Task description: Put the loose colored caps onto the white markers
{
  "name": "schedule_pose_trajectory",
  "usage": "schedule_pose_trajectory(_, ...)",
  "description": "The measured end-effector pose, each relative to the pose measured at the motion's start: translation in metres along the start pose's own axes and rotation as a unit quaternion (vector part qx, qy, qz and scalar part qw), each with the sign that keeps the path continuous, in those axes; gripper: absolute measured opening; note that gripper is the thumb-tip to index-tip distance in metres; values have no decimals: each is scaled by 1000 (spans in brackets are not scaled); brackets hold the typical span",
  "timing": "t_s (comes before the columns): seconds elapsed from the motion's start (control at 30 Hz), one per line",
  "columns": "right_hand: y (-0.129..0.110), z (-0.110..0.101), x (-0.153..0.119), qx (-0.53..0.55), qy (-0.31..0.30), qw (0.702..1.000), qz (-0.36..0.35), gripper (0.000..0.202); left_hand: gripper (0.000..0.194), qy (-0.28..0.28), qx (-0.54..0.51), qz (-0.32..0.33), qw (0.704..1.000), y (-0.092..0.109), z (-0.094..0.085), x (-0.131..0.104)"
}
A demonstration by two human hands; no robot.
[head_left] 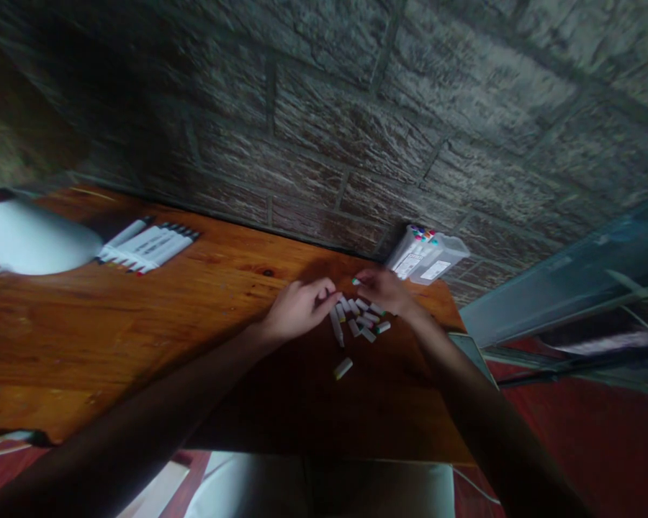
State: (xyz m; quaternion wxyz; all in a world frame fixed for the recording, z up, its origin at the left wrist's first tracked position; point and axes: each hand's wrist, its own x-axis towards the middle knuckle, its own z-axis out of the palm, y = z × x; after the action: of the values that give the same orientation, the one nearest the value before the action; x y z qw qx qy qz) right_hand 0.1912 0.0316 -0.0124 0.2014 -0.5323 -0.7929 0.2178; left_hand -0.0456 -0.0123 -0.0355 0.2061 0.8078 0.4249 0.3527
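Observation:
My right hand pinches a small white marker cap with a green end between thumb and fingers. Facing it, my left hand has its fingers curled and the thumb tip close to the index finger; whether anything is in that grip is hidden. Just below the left thumb lies a long white marker, its narrow end towards me. Between and below both hands, several loose white marker caps with coloured ends are scattered on the wooden table. One cap with a yellowish end lies apart, nearer to me.
Several white markers lie in a row at the left beside a white lamp shade. Clear plastic boxes, one with coloured pieces, stand at the back right against the brick wall. A flat dark object sits at the table's right edge.

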Motion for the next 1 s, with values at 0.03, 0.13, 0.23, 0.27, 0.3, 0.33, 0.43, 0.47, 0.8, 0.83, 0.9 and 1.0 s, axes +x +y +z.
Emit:
schedule_pose_trajectory(0.03,-1,-5,-7,17,13,1000,1,21,29,4,-8,2,1000,1,1,0)
schedule_pose_trajectory(0.13,-7,-10,-30,152,55,987,19,30,25,12,-52,13,999,3,3,0)
schedule_pose_trajectory(0.23,-15,2,-50,310,78,946,52,36,29,11,-101,36,994,6,7,-1)
schedule_pose_trajectory(0.27,-18,7,-56,333,77,938,53,36,30,11,-111,43,993,8,8,-2)
schedule_pose_trajectory(0.3,-20,12,-60,348,73,933,50,35,31,12,-116,50,992,10,9,-3)
schedule_pose_trajectory(0.33,-22,16,-63,358,72,930,44,34,30,14,-120,54,991,11,10,-3)
schedule_pose_trajectory(0.43,-23,22,-68,369,83,925,43,37,29,17,-124,59,990,14,13,-5)
schedule_pose_trajectory(0.47,-22,22,-68,367,92,924,50,40,28,19,-120,59,991,14,14,-6)
schedule_pose_trajectory(0.8,-1,16,-71,368,160,910,106,41,36,-14,293,-181,939,-20,-47,8)
schedule_pose_trajectory(0.83,1,18,-70,372,166,905,122,43,36,-4,334,-235,913,-30,-65,7)
schedule_pose_trajectory(0.9,5,21,-68,385,168,896,143,47,34,15,392,-314,865,-52,-99,-1)
schedule_pose_trajectory(1.0,3,21,-68,397,167,891,142,50,31,7,431,-388,815,-81,-132,-18)
